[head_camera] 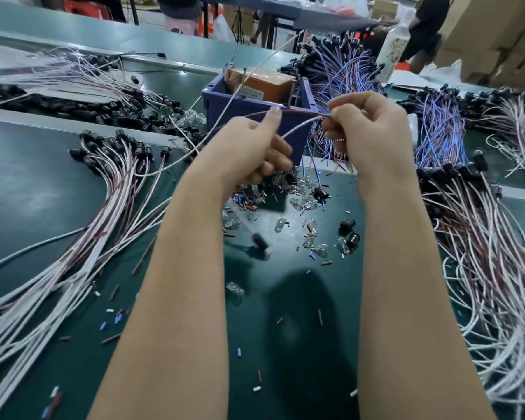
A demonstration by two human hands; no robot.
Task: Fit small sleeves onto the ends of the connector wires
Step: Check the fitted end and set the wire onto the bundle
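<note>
We see our left hand (255,147) pinching the brown wire (297,111) and our right hand (373,131) pinching the white wire (297,126) at its tip above the table (43,192), the very end hidden between fingers (335,126)

Place: a factory assembly workshop is showing.
Benches: long green worktables (28,189) are running side by side.
Stock: bundled wire harnesses (115,183) are lying in heaps.
Background: cardboard boxes (503,34) are sitting stacked; another worker (431,22) is standing.
</note>
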